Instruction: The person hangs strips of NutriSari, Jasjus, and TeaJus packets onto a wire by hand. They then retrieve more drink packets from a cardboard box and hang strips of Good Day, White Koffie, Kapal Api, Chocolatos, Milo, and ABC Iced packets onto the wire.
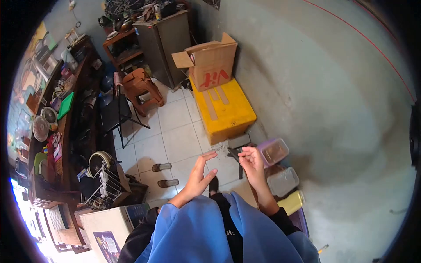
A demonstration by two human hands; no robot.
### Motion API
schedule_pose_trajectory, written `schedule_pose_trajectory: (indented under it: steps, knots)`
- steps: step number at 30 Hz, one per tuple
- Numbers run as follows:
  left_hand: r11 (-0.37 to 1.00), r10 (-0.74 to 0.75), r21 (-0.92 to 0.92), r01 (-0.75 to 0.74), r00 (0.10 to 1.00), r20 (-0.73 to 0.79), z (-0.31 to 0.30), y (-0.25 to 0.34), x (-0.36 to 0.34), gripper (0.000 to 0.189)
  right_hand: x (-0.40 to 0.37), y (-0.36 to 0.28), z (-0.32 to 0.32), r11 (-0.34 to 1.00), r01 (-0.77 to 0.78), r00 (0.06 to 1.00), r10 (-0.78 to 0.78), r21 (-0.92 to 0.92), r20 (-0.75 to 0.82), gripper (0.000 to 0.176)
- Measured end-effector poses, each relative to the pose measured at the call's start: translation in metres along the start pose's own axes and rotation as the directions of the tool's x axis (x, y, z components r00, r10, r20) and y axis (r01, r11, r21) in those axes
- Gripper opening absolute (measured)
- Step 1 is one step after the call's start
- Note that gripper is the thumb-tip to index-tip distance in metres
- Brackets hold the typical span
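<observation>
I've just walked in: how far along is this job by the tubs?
Nothing looks finished yet. In hand: the right hand pinches a small dark piece, with the left hand open beside it. Left: the tubs by the wall lie untouched.

Yellow crate [232, 115], blue sleeves [193, 228]

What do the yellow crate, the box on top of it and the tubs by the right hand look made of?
Yellow crate: probably moulded plastic, smooth, uniform colour. Box: brown cardboard, matte, with folded flaps. Tubs by the right hand: probably translucent plastic, cloudy lids.
</observation>
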State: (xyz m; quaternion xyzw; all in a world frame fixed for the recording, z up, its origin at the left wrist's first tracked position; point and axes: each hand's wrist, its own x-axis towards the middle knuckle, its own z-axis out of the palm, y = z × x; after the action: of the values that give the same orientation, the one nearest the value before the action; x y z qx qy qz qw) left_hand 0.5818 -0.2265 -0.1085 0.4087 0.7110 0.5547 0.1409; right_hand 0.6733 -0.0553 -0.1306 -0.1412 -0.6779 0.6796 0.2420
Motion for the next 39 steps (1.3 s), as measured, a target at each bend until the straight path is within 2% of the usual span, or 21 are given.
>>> schedule_pose_trajectory:
  steps: [4,5,8,11,14,17,18,19,21,23,25,26,27,29,30,31,32,35,36,38,39]
  knots:
    - [0.996,-0.08,-0.051,0.074,0.99,-0.113,-0.025,-0.021,0.06,0.039,0.072,-0.005,0.018,0.986,-0.089,0.993,0.076,0.14,0.093,0.026]
    - [0.997,-0.073,-0.029,0.069,0.987,-0.141,-0.033,-0.022,0.074,0.039,0.089,-0.003,0.022,0.989,-0.055,0.991,0.037,0.139,0.127,0.025]
    - [0.996,-0.076,0.038,0.084,0.98,-0.182,-0.054,-0.046,0.105,0.039,0.136,0.009,0.035,0.99,-0.092,0.983,0.073,0.104,0.167,0.024]
    - [0.978,-0.208,-0.079,0.193,0.938,-0.277,-0.079,-0.069,0.126,0.04,0.17,0.021,0.05,0.982,-0.14,0.971,0.111,0.124,0.213,0.023]
    - [0.971,-0.241,-0.083,0.226,0.907,-0.347,-0.119,-0.102,0.145,0.04,0.211,0.041,0.068,0.983,-0.171,0.954,0.148,0.066,0.261,0.02]
    - [0.92,-0.367,-0.294,0.26,0.833,-0.414,-0.161,-0.145,0.167,0.037,0.255,0.06,0.093,0.981,-0.186,0.958,0.17,0.05,0.23,0.018]
    - [0.884,-0.41,-0.397,0.245,0.814,-0.411,-0.175,-0.157,0.179,0.037,0.271,0.059,0.103,0.982,-0.183,0.96,0.167,0.049,0.224,0.018]
    - [0.885,-0.405,-0.398,0.241,0.82,-0.405,-0.187,-0.168,0.193,0.037,0.288,0.058,0.113,0.968,-0.228,0.949,0.196,0.107,0.245,0.018]
    - [0.808,-0.496,-0.503,0.307,0.815,-0.299,-0.207,-0.187,0.226,0.036,0.324,0.063,0.135,0.95,-0.265,0.943,0.22,0.164,0.251,0.019]
    - [0.825,-0.421,-0.494,0.274,0.881,-0.216,-0.227,-0.202,0.267,0.035,0.358,0.071,0.16,0.927,-0.311,0.939,0.266,0.209,0.219,0.02]
    - [0.821,-0.401,-0.501,0.274,0.902,-0.163,-0.252,-0.209,0.297,0.034,0.386,0.066,0.185,0.905,-0.361,0.929,0.325,0.226,0.179,0.022]
    - [0.86,-0.351,-0.442,0.256,0.925,-0.148,-0.266,-0.214,0.314,0.033,0.406,0.064,0.197,0.891,-0.382,0.923,0.354,0.246,0.153,0.024]
    - [0.895,-0.299,-0.382,0.232,0.946,-0.126,-0.278,-0.221,0.334,0.032,0.426,0.067,0.208,0.897,-0.367,0.929,0.342,0.244,0.139,0.024]
    - [0.871,-0.324,-0.42,0.257,0.941,-0.097,-0.3,-0.248,0.362,0.032,0.449,0.075,0.222,0.948,-0.251,0.968,0.242,0.194,0.069,0.029]
    - [0.851,-0.345,-0.447,0.274,0.935,-0.082,-0.309,-0.257,0.378,0.031,0.462,0.078,0.224,0.949,-0.251,0.968,0.247,0.192,0.049,0.029]
    - [0.796,-0.441,-0.496,0.348,0.894,-0.081,-0.314,-0.263,0.392,0.03,0.474,0.081,0.225,0.963,-0.229,0.973,0.227,0.14,0.027,0.031]
    - [0.79,-0.445,-0.495,0.362,0.894,-0.056,-0.317,-0.27,0.405,0.03,0.484,0.084,0.226,0.973,-0.211,0.977,0.211,0.089,0.005,0.033]
    - [0.802,-0.398,-0.499,0.328,0.917,-0.035,-0.312,-0.301,0.445,0.029,0.52,0.094,0.218,0.973,-0.209,0.97,0.219,0.094,-0.106,0.032]
    - [0.788,-0.412,-0.497,0.364,0.911,0.015,-0.308,-0.306,0.46,0.03,0.533,0.098,0.214,0.973,-0.211,0.968,0.222,0.097,-0.119,0.032]
    - [0.812,-0.358,-0.447,0.375,0.925,0.127,-0.301,-0.313,0.493,0.029,0.561,0.101,0.203,0.928,-0.258,0.936,0.309,0.27,-0.167,0.029]
    - [0.817,-0.349,-0.446,0.366,0.929,0.123,-0.296,-0.315,0.512,0.029,0.578,0.103,0.195,0.931,-0.248,0.94,0.299,0.269,-0.167,0.029]
